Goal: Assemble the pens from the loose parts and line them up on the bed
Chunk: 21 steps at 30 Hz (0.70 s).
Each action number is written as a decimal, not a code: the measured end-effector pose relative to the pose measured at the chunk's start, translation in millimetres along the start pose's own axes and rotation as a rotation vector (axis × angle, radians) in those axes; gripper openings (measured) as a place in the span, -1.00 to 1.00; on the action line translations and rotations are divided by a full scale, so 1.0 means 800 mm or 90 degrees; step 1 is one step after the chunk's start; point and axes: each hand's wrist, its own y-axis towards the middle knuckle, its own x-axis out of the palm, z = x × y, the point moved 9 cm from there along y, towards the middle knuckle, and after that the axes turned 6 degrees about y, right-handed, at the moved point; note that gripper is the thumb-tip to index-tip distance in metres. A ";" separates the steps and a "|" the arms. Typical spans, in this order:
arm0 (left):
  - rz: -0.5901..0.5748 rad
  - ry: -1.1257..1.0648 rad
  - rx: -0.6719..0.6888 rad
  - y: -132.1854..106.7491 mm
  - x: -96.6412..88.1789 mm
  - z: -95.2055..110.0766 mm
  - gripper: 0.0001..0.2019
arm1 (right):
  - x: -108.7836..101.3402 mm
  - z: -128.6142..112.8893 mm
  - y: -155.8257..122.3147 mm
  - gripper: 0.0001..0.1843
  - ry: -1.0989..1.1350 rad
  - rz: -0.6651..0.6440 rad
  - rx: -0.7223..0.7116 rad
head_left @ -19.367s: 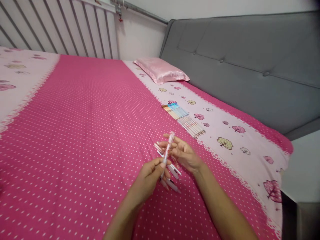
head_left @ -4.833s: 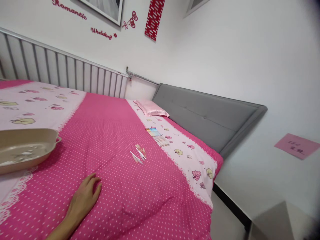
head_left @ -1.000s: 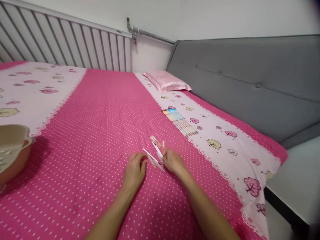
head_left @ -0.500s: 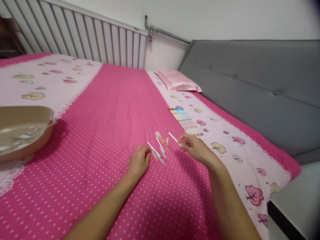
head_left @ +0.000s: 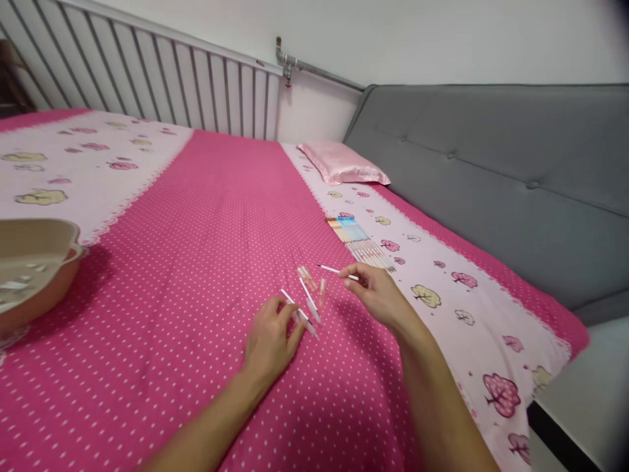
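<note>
My right hand [head_left: 377, 295] pinches a thin white pen refill [head_left: 334, 270] and holds it just above the pink dotted bedspread [head_left: 196, 262]. On the bedspread my left hand [head_left: 271, 335] rests with its fingers curled on loose pen parts [head_left: 307, 298], touching a white refill at their near end. A row of assembled pens [head_left: 361, 242] lies side by side farther off, on the pale patterned strip of the sheet.
A beige basin [head_left: 34, 269] with small scraps inside stands at the left edge. A pink pillow [head_left: 341, 164] lies by the grey padded headboard [head_left: 491, 177]. White slatted panels run along the far side. The bed's edge drops off at the lower right.
My right hand has lifted one white refill off the pile and turned it level. My left hand slid up to the loose parts. The camera shifted slightly right.
</note>
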 end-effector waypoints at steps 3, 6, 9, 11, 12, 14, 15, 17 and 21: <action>0.000 0.024 -0.115 0.004 0.001 -0.024 -0.68 | -0.006 -0.007 0.002 -0.81 0.082 0.023 -0.054; -0.029 0.052 -0.200 0.009 0.010 -0.041 -0.64 | -0.007 -0.012 0.004 -0.79 0.192 0.027 -0.088; -0.049 0.035 -0.217 0.013 0.019 -0.044 -0.67 | -0.009 -0.012 0.004 -0.78 0.242 0.042 -0.102; -0.053 0.021 -0.219 0.013 0.022 -0.044 -0.71 | -0.010 -0.012 0.004 -0.79 0.254 0.048 -0.111; -0.054 0.016 -0.222 0.012 0.023 -0.044 -0.74 | -0.010 -0.012 0.003 -0.79 0.258 0.050 -0.113; -0.057 0.002 -0.232 0.009 0.024 -0.046 -0.78 | -0.012 -0.010 0.002 -0.79 0.265 0.051 -0.112; -0.060 -0.008 -0.237 0.008 0.024 -0.046 -0.80 | -0.013 -0.008 0.002 -0.78 0.270 0.049 -0.109; -0.063 -0.032 -0.248 0.007 0.024 -0.048 -0.80 | -0.014 -0.005 0.002 -0.77 0.278 0.044 -0.101; -0.058 -0.092 -0.275 0.006 0.022 -0.051 -0.74 | -0.014 -0.006 0.001 -0.77 0.259 0.049 -0.104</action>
